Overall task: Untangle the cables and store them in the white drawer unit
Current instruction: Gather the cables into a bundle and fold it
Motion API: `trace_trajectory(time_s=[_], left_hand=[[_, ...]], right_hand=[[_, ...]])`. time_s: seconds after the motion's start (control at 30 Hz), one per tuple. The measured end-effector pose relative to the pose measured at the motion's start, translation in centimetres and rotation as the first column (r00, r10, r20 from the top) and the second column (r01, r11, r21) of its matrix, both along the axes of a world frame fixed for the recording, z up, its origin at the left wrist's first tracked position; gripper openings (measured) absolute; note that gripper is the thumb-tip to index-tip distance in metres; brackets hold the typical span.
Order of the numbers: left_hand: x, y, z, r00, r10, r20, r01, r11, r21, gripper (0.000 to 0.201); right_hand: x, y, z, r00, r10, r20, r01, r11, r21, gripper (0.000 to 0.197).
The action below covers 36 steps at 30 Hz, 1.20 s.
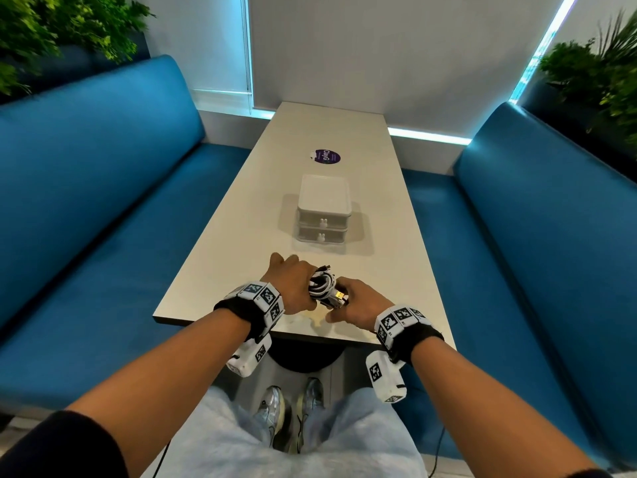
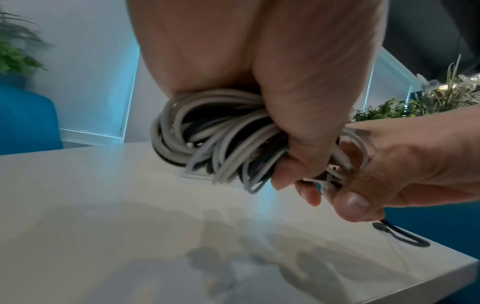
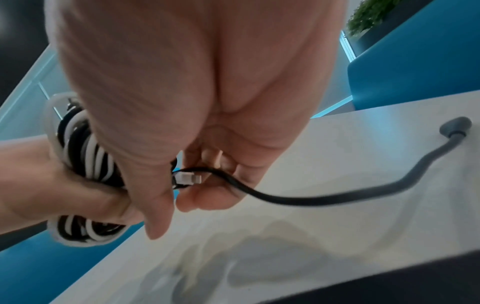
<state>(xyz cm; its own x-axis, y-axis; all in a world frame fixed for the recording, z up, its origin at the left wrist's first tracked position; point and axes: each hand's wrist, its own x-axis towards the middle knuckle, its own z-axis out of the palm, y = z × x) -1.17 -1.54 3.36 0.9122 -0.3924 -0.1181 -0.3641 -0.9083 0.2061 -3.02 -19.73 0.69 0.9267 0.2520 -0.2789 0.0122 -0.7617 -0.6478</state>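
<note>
Head view: left hand (image 1: 293,282) clenched round tangled bundle of black and white cables (image 1: 322,283), lower centre of frame above white table (image 1: 220,270); right hand (image 1: 355,301) pinches loose connector end. White two-drawer plastic unit (image 1: 324,210) sits straight ahead, upper centre, both drawers closed, roughly equidistant from both hands.

The head camera looked down the table (image 1: 396,236) from above, while both wrist cameras, close underneath, shared the cables (image 2: 207,139) between the hands.
</note>
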Motion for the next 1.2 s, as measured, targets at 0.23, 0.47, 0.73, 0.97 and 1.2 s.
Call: trace_trajectory(time_s=[0.23,0.47,0.73,0.97,1.2], left_hand=[[-0.8,-0.2,-0.6,0.987,0.045,-0.157,-0.082,0.967,-0.240,0.024],[-1.2,-0.8,-1.0,0.956,-0.016,-0.294,-0.053,0.973,-0.225,0.010],[-0.8,-0.5,-1.5,0.989,0.118,-0.093,-0.122,0.992,-0.040,0.037],[0.7,2.1,-1.2,0.909,0.398,-0.127,-0.417,0.851,-0.318,0.031],[-0.6,0.2,-1.5,0.943,0.199,-0.267,-0.323,0.743,-0.586,0.023]], right_hand=[[0.0,0.4,-0.5,0.995,-0.034,0.090,0.030,0.998,0.047,0.056],[-0.6,0.1,-1.1,0.995,-0.014,0.094,0.016,1.000,-0.022,0.052],[-0.7,-0.8,-1.1,0.984,-0.126,0.127,0.127,0.992,-0.004,0.035],[-1.1,-0.9,-1.2,0.993,-0.097,0.073,0.095,0.995,0.028,0.018],[-1.1,2.5,-0.5,0.991,0.045,0.128,-0.059,0.993,0.105,0.020]])
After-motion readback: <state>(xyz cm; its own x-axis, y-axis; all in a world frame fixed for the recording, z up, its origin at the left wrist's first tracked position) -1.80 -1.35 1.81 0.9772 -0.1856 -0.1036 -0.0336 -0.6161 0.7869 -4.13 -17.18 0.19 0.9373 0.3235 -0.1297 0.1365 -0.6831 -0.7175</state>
